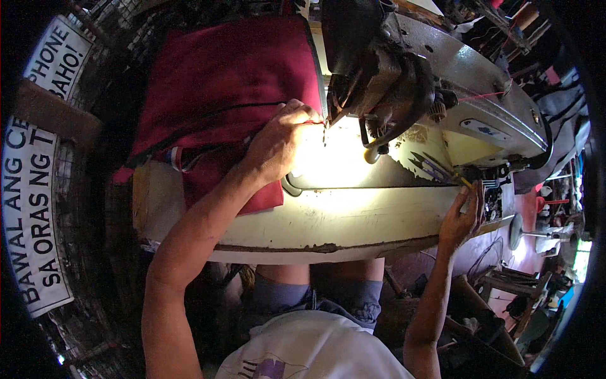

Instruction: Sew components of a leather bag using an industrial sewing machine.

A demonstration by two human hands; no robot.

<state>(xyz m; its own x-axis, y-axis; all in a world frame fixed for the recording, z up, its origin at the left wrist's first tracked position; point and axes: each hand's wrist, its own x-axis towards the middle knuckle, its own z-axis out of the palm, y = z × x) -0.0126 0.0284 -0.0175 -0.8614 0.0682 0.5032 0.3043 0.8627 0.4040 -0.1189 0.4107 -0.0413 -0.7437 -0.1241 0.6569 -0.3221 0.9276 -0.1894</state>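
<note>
A maroon cloth piece (233,69) with dark edging lies left of the sewing machine's needle area, folded over itself at the front. My left hand (284,139) rests on its right edge, fingers bent and closed on the cloth beside the needle. Glare hides part of the fingertips. At the right end of the machine table, my right hand (461,216) has its fingers drawn together by a thin yellow stick-like thing (466,181); whether it grips that is unclear. Snips (433,168) with dark blades lie just beyond this hand.
The sewing machine (385,82) stands over the pale worn table (353,218), with a bright lamp glow at the needle. Red thread (483,96) runs along its arm. White signs (35,215) hang on a wire grid at left. Cluttered wooden items (514,287) stand at lower right.
</note>
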